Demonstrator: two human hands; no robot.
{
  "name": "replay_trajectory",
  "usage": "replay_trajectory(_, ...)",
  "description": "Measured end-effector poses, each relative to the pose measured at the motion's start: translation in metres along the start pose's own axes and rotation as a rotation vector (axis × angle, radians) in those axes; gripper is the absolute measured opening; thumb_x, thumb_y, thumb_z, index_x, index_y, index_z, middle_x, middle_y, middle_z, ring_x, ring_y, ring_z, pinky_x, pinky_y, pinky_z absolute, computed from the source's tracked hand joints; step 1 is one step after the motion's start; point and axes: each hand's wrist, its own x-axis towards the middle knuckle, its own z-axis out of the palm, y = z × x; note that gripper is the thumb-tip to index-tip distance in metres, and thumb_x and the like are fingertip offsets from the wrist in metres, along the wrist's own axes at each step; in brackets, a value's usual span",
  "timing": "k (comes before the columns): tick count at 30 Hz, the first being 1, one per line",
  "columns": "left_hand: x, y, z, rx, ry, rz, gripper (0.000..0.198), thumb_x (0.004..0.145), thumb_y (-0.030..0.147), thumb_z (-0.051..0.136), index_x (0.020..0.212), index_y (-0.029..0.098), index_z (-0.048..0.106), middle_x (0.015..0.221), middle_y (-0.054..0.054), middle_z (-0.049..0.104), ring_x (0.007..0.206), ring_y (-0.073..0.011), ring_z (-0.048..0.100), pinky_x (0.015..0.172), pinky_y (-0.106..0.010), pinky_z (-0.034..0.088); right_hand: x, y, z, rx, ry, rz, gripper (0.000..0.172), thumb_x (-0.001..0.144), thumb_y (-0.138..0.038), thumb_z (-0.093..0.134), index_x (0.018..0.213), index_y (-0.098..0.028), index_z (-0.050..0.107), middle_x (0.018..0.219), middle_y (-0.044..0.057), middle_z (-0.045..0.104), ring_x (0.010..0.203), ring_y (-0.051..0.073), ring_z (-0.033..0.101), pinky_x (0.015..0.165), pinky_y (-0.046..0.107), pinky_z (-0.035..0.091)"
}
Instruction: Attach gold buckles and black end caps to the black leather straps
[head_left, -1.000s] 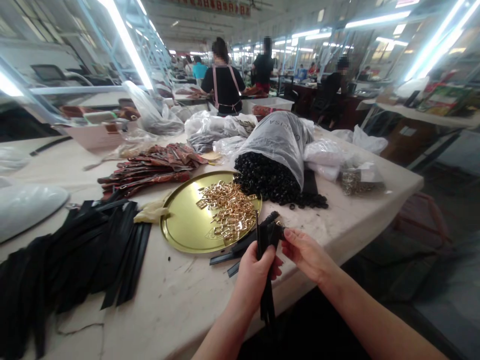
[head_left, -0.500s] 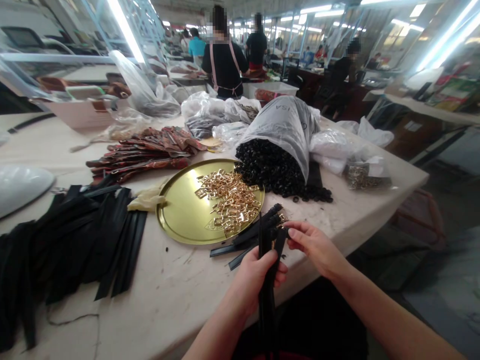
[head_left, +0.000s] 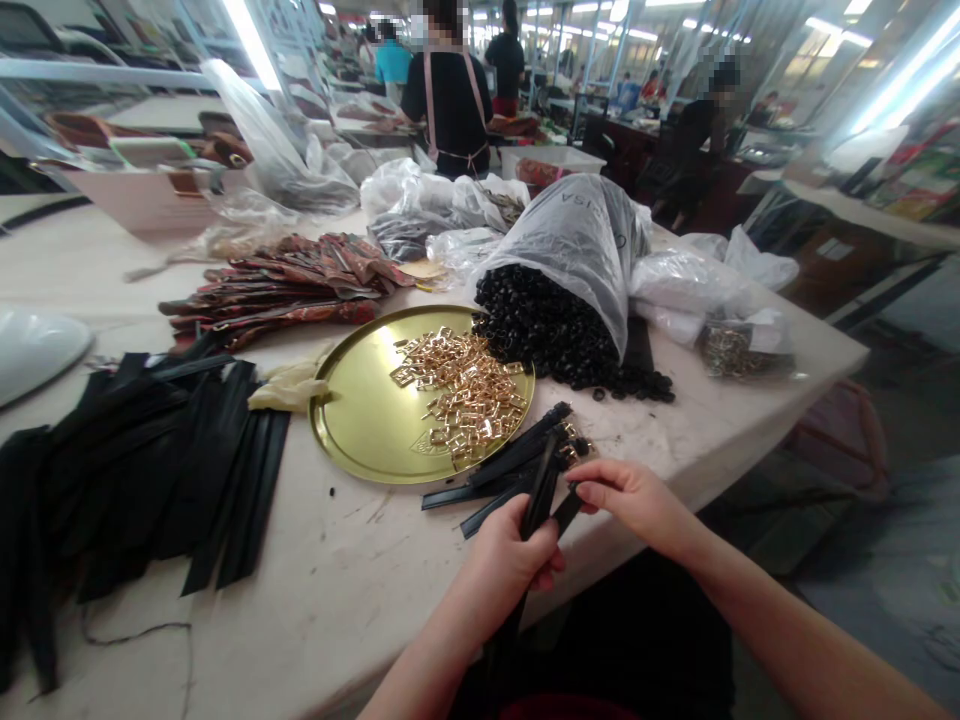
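Observation:
My left hand (head_left: 517, 545) is closed around black straps (head_left: 541, 488) near the table's front edge, their lower ends hanging toward my lap. With thumb and fingers, my right hand (head_left: 611, 495) pinches the upper end of one strap (head_left: 568, 508). Whether a buckle sits at that end is hidden by the fingers. Just beyond my hands lies a small pile of black straps (head_left: 495, 470) with gold buckles (head_left: 574, 440) at their ends. A gold oval tray (head_left: 360, 400) behind it carries many loose gold buckles (head_left: 472, 390).
A plastic bag (head_left: 574, 240) lies on its side, spilling black rings (head_left: 547, 325) beside the tray. More black straps (head_left: 150, 480) are heaped at left, behind them folded reddish-brown pieces (head_left: 285, 285). Clear bags (head_left: 690, 285) stand at right. A person in an apron (head_left: 450, 100) stands beyond the table (head_left: 315, 620).
The held straps now lean further right, and my right hand has shifted slightly down at the strap end. The whole view has moved a little.

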Motion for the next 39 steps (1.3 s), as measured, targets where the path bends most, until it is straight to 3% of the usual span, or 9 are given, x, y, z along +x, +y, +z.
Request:
replay_trajectory(4,-0.007,0.005,0.002,0.009,0.002,0.059,0.015,0.074,0.031,0.056,0.080,0.017,0.055,0.051,0.002,0.060,0.035,-0.0080,0.050,0.035,-0.016,0.035,-0.007,-0.003,0.011,0.071,-0.062,-0.005,0.022,0.070,-0.029,0.067,0.090,-0.021,0.065,0.069,0.000,0.063,0.063,0.014,0.057,0.061,0.026,0.045)
replay_trajectory(10,-0.024,0.013,0.011,-0.025,0.169,0.211,0.021,0.079,0.033,0.051,0.093,0.018,0.048,0.058,0.002,0.060,0.043,-0.0105,0.054,0.043,-0.020,0.043,-0.016,-0.004,0.039,0.341,-0.020,0.002,0.018,0.073,-0.033,0.064,0.077,-0.016,0.058,0.061,-0.003,0.055,0.055,0.009,0.049,0.056,0.022,0.039)
replay_trajectory(14,-0.031,0.009,0.007,-0.016,0.191,0.219,0.025,0.079,0.035,0.050,0.097,0.017,0.049,0.056,0.003,0.056,0.041,-0.0096,0.050,0.042,-0.020,0.041,-0.024,-0.007,0.056,0.355,-0.119,-0.029,0.022,0.077,-0.036,0.060,0.088,-0.018,0.055,0.062,-0.003,0.056,0.055,0.011,0.051,0.055,0.024,0.040)
replay_trajectory(18,-0.035,0.008,-0.010,-0.084,0.165,0.148,0.021,0.076,0.035,0.055,0.079,0.016,0.050,0.053,0.004,0.053,0.039,-0.0063,0.044,0.039,-0.017,0.034,-0.008,-0.016,0.041,0.060,-0.214,-0.132,0.025,0.077,-0.038,0.059,0.091,-0.017,0.056,0.075,0.001,0.061,0.065,0.013,0.056,0.059,0.024,0.043)
replay_trajectory(22,-0.035,0.012,-0.027,-0.240,0.260,0.118,0.021,0.078,0.035,0.053,0.071,0.017,0.045,0.051,0.006,0.049,0.038,-0.0038,0.037,0.037,-0.015,0.026,0.047,-0.029,0.016,-0.646,0.112,-0.278,0.020,0.086,-0.031,0.044,0.095,-0.018,0.055,0.087,0.005,0.063,0.079,0.015,0.058,0.069,0.026,0.044)
replay_trajectory(25,-0.031,0.014,-0.036,-0.300,0.263,0.100,0.021,0.079,0.034,0.052,0.070,0.017,0.044,0.049,0.007,0.047,0.038,-0.0033,0.034,0.037,-0.015,0.024,0.096,-0.036,0.016,-0.873,0.151,-0.275,0.015,0.081,-0.023,0.048,0.084,-0.017,0.061,0.091,0.007,0.063,0.087,0.018,0.057,0.079,0.029,0.041)
replay_trajectory(32,-0.021,0.017,-0.049,-0.287,0.254,0.078,0.021,0.081,0.035,0.050,0.071,0.017,0.045,0.050,0.006,0.048,0.040,-0.0038,0.036,0.040,-0.016,0.028,0.163,-0.041,0.043,-1.009,0.023,-0.112,0.006,0.067,-0.014,0.059,0.064,-0.013,0.063,0.079,0.014,0.066,0.080,0.024,0.059,0.071,0.029,0.040)
replay_trajectory(35,-0.019,0.020,-0.052,-0.304,0.250,0.071,0.022,0.082,0.035,0.049,0.069,0.017,0.044,0.051,0.006,0.048,0.040,-0.0035,0.037,0.039,-0.016,0.027,0.162,-0.047,0.033,-0.942,0.005,-0.091,0.006,0.069,-0.018,0.058,0.067,-0.013,0.061,0.078,0.012,0.065,0.077,0.022,0.059,0.067,0.027,0.041)
replay_trajectory(39,-0.017,0.027,-0.051,-0.311,0.243,0.092,0.022,0.081,0.034,0.050,0.070,0.017,0.044,0.051,0.006,0.049,0.040,-0.0035,0.037,0.039,-0.015,0.027,0.130,-0.055,0.016,-0.733,-0.039,-0.118,0.017,0.078,-0.029,0.050,0.080,-0.014,0.058,0.084,0.007,0.065,0.074,0.016,0.059,0.063,0.024,0.044)
